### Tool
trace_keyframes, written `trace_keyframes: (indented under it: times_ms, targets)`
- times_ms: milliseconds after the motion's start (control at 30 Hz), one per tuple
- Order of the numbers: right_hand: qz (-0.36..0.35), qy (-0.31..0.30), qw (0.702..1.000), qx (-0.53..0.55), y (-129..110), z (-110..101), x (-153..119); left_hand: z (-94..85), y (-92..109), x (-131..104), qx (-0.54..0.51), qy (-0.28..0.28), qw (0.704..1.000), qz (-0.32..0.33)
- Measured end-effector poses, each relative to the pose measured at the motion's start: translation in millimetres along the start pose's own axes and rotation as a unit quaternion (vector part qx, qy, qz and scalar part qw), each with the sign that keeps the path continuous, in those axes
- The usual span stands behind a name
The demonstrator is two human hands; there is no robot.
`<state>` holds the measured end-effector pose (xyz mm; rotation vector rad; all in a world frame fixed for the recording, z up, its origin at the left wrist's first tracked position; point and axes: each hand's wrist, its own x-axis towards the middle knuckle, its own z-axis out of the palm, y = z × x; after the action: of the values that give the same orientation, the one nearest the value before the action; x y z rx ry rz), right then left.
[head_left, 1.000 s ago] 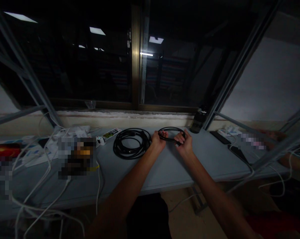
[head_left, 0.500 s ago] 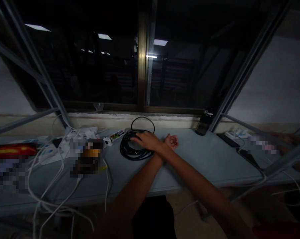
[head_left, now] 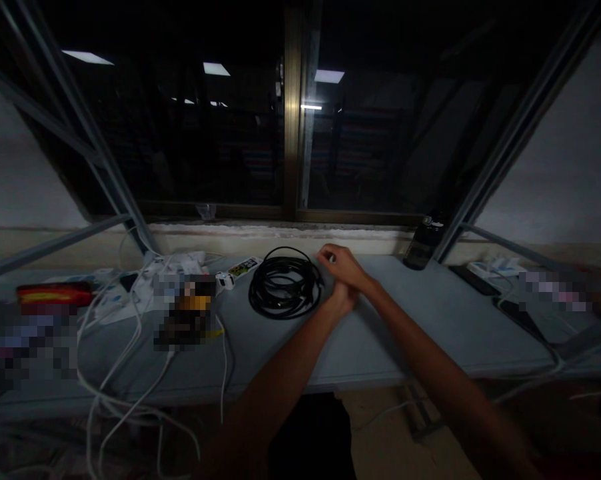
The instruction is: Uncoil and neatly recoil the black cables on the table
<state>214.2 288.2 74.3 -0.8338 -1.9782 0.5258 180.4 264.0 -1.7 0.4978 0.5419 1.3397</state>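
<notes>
A coil of black cable lies on the grey table in front of me, with one loose loop standing out at its far side. Just right of the coil, my right hand is closed, its thumb and fingers curled together close to the loop. Whether a strand is between those fingertips I cannot make out. My forearms cross, the right over the left. Below the right wrist is my left hand, largely covered, with its fingers hidden.
White cables and power strips crowd the left side, beside a partly blurred item and a red-and-yellow pack. A black bottle stands at the back right. Farther right lie a dark flat device and more cables. Metal posts flank the window.
My right hand has moved off the coil to its right side, and its fingers have curled. My left hand, open with the palm up before, is now mostly hidden beneath it.
</notes>
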Motion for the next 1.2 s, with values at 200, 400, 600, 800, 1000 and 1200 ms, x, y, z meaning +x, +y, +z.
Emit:
trace_keyframes:
  times_ms: [200, 400, 600, 800, 1000, 1200]
  targets:
    - [0.191, 0.228, 0.943, 0.149, 71, -51, -29, 7.5, 6, -6, 0.046, 0.028, 0.998, -0.020]
    - [0.288, 0.286, 0.877, 0.255, 90, -45, -41, 11.0, 14, -12, 0.070, 0.036, 0.996, -0.029]
    - [0.302, 0.304, 0.848, 0.311, 90, -44, -40, 12.1, 20, -18, 0.076, 0.038, 0.996, -0.027]
    - [0.301, 0.310, 0.839, 0.331, 87, -44, -41, 13.0, 22, -19, 0.086, 0.039, 0.995, -0.023]
    - [0.300, 0.304, 0.842, 0.329, 84, -44, -41, 14.1, 23, -18, 0.092, 0.044, 0.995, -0.020]
    - [0.304, 0.300, 0.846, 0.319, 84, -45, -41, 14.7, 24, -21, 0.097, 0.037, 0.994, -0.023]
